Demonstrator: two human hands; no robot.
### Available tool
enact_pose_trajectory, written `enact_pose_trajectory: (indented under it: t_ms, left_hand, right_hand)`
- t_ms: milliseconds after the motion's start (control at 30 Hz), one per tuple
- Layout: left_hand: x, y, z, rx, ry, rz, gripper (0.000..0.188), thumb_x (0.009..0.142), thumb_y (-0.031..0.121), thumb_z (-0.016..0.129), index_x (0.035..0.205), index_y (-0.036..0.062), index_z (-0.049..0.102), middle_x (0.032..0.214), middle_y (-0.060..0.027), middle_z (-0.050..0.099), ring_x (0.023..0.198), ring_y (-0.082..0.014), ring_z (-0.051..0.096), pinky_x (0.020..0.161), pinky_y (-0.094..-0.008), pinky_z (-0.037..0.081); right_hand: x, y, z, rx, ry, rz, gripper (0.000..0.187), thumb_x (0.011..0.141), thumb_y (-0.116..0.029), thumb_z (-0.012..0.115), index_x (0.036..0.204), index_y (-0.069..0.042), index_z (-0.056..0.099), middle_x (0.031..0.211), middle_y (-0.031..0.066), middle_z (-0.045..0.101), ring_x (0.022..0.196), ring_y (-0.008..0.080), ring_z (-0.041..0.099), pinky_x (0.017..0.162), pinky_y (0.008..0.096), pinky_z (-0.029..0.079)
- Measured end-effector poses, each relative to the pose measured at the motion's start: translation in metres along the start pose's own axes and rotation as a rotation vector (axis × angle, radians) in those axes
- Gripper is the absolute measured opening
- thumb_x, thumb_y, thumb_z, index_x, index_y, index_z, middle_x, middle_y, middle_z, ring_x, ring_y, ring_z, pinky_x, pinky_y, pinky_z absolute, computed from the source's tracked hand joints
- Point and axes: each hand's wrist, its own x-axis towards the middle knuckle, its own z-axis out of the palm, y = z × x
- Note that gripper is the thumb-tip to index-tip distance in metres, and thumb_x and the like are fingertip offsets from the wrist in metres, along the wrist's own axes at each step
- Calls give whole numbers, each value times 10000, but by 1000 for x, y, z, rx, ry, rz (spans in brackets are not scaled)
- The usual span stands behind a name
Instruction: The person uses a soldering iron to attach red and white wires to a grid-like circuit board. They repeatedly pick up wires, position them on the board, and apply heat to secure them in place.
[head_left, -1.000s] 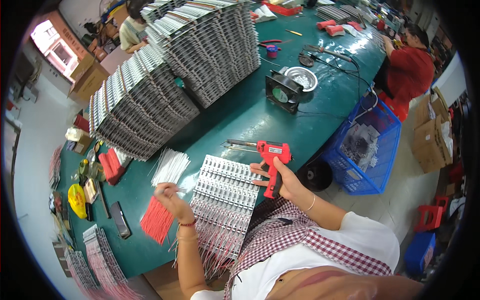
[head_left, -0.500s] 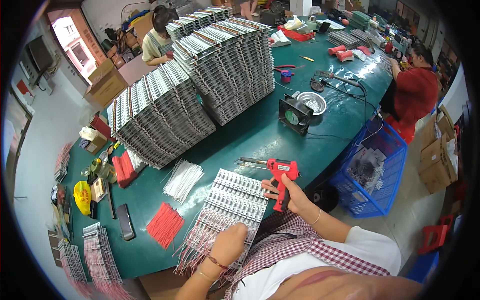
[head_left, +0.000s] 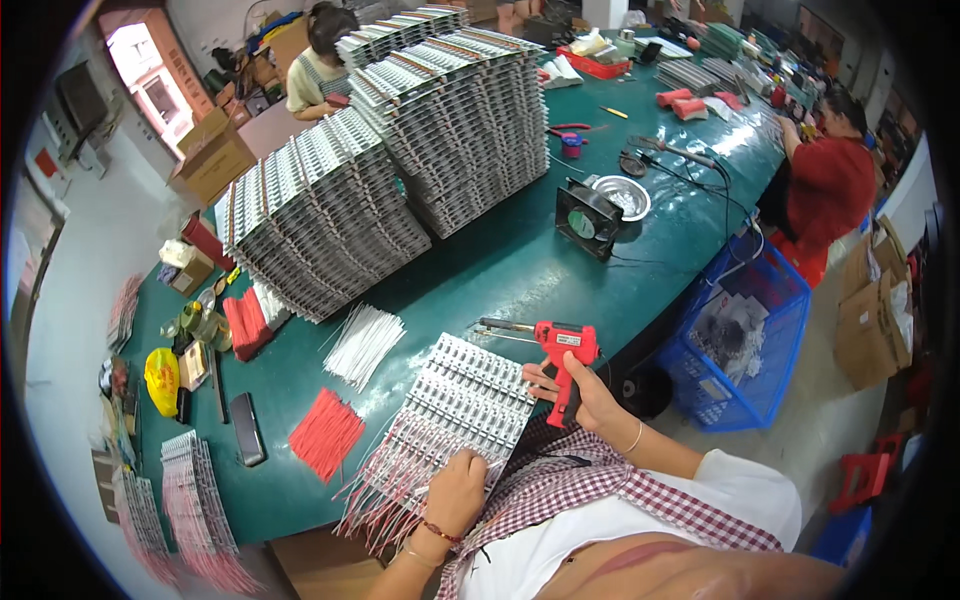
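our right hand (head_left: 590,390) was wrapped around the handle of a red soldering gun (head_left: 567,350), the thumb closed over the grip and the other fingers partly spread beyond it, close to the panel's right edge; we could not tell whether they touched it. the gun's thin tip pointed left, just past the panel's top edge. our left hand (head_left: 458,490) rested on the lower part of the white panel (head_left: 475,385), its fingers curled, and we could not tell whether they pinched anything. that panel lay tilted at the near edge of the green tabletop (head_left: 490,280), rows of small parts across it and pink and pale wires (head_left: 385,495) trailing from its lower left side. to its left we had a bundle of red wires (head_left: 327,435), with a bundle of white wires (head_left: 363,345) farther back, and a phone (head_left: 246,430) lay beyond the red ones. behind these stood two tall stacks of panels (head_left: 325,225). a black fan (head_left: 588,220) stood just in front of a metal bowl (head_left: 648,205), near a soldering iron (head_left: 685,154), and a blue basket (head_left: 705,390) stood beside the right edge. a person in red (head_left: 825,185) sat at the far right.
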Motion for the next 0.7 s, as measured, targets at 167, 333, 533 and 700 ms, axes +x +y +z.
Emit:
enact_pose_trajectory:
  t_ms: [167, 333, 533, 700]
  left_hand:
    - [-2, -2, -21, -170, 118, 2, 104, 809, 45, 492, 900, 20, 535, 907, -134, 580, 793, -333, 574, 672, -410, 491]
    - [49, -37, -46, -647, 785, -203, 250, 1015, 155, 327, 821, 38, 431, 774, -54, 429, 700, -145, 401, 651, -276, 353]
    - [95, -119, -10, -777, 855, -330, 182, 1011, 158, 322, 890, 43, 395, 786, -34, 380, 717, -126, 378, 684, -271, 347]
    - [98, -115, -11, -740, 849, -306, 189, 1008, 152, 337, 900, 33, 436, 822, -45, 434, 705, -125, 395, 683, -271, 364]
  right_hand:
    - [-5, 9, 0, 40, 19, -1, 369, 953, -377, 531, 1076, -30, 547, 1208, 199, 561, 1129, 276, 574, 909, 382, 513]
    - [-4, -3, 7, 89, -13, -21, 359, 950, -378, 535, 1078, -44, 549, 1220, 198, 559, 1139, 285, 566, 906, 394, 510]
    - [-12, -17, 12, 76, -56, -91, 361, 947, -384, 537, 1084, -50, 549, 1169, 203, 588, 1078, 292, 595, 877, 415, 520]
    - [-21, -26, 8, 47, -12, -93, 338, 940, -332, 563, 1122, -49, 532, 1018, 166, 639, 888, 248, 654, 806, 395, 548]
